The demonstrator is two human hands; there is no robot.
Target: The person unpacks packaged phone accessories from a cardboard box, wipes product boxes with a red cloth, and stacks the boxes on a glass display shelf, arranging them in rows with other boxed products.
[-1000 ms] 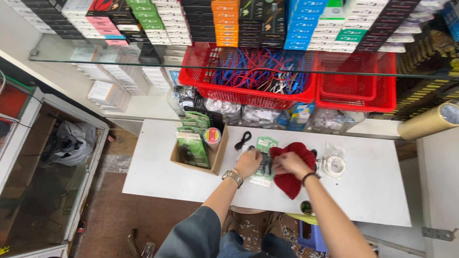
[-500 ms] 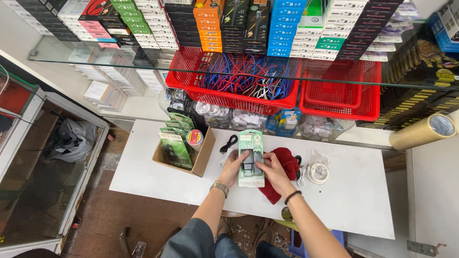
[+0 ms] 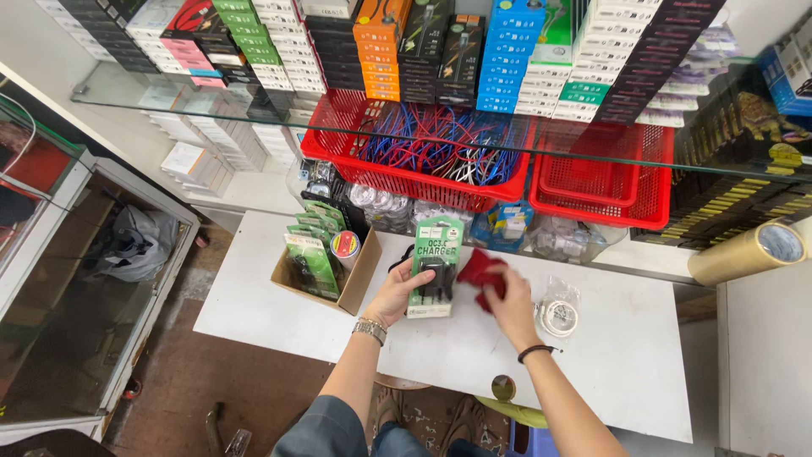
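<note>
— Over the white tabletop (image 3: 279, 292): what's different from a second ago?
— Left hand (image 3: 397, 292) has raised the green charger pack (image 3: 436, 267) upright, fingers closed on its edge. Right hand (image 3: 512, 300) has bunched the red cloth (image 3: 482, 272), earlier lying flat, against the pack; looks like wiping.
— Surroundings?
— Cardboard box (image 3: 326, 271) of similar packs just left; red baskets (image 3: 474, 165), stacked boxes behind glass shelf.

1. Cardboard box (image 3: 326, 279) sat on white table (image 3: 643, 355), holding green packets (image 3: 309, 254) and a tape roll (image 3: 344, 245).
2. Red basket (image 3: 406, 173) held tangled red and blue cables (image 3: 440, 144); second red basket (image 3: 600, 182) stood just beside it.
3. Coiled white cable in clear bag (image 3: 558, 315) lay on table.
4. Brown tape roll (image 3: 744, 251) rested at right.
5. Stacked coloured boxes (image 3: 507, 59) lined glass shelf (image 3: 211, 106).
</note>
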